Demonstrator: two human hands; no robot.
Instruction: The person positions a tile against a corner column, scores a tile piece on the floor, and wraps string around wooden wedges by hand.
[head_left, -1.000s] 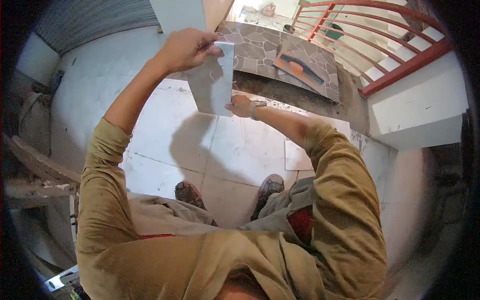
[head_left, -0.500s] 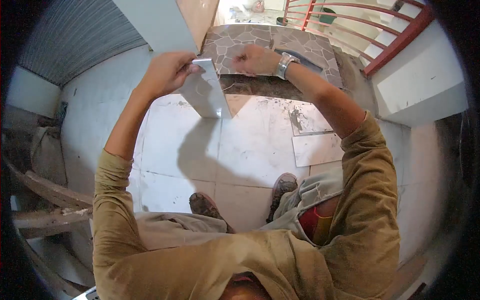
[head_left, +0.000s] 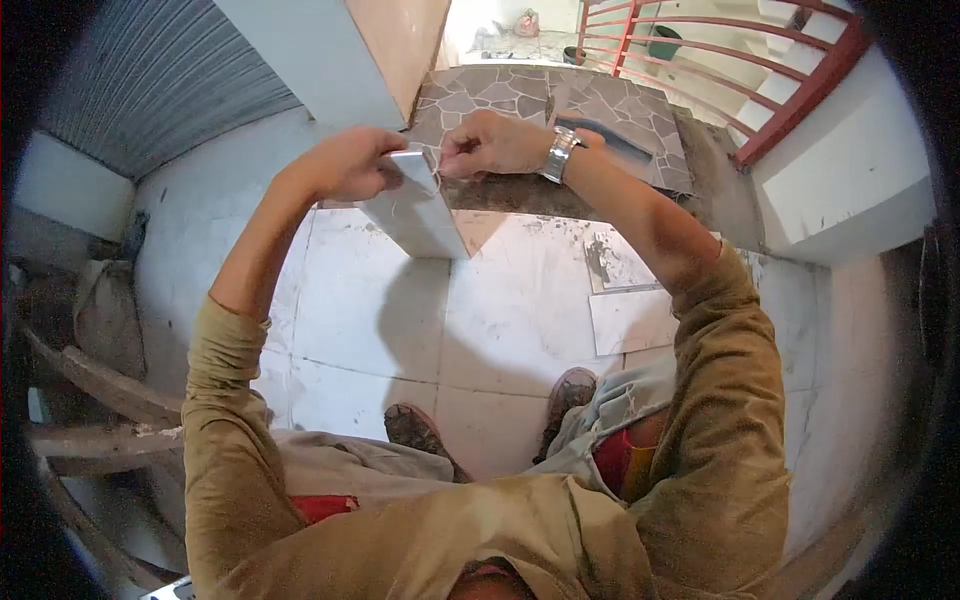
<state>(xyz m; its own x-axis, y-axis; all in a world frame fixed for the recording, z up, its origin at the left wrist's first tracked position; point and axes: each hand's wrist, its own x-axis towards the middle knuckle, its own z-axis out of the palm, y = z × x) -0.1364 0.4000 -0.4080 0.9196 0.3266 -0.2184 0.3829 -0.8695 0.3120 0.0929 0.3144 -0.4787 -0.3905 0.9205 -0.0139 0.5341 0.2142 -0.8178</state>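
My left hand (head_left: 358, 165) grips the top edge of a light, glossy tile (head_left: 418, 212), which stands upright on its lower edge over the white floor. Just right of the tile's top edge is my right hand (head_left: 485, 145), with its fingers curled together and a metal watch on the wrist; whatever the fingertips hold is too small to make out. Behind both hands lies the stone-patterned step (head_left: 490, 88). A trowel (head_left: 615, 143) rests on that step, partly hidden by my right wrist.
Two pieces of tile (head_left: 632, 320) lie on the floor at the right. A red railing (head_left: 720, 38) and a white wall (head_left: 840, 170) stand at the upper right. Left are wooden poles (head_left: 110, 385) and a corrugated shutter (head_left: 180, 75). My shoes (head_left: 415, 428) are below.
My right hand has left the tile's lower edge and come up beside its top edge. The tile has tilted and shows its narrow edge, still in my left hand.
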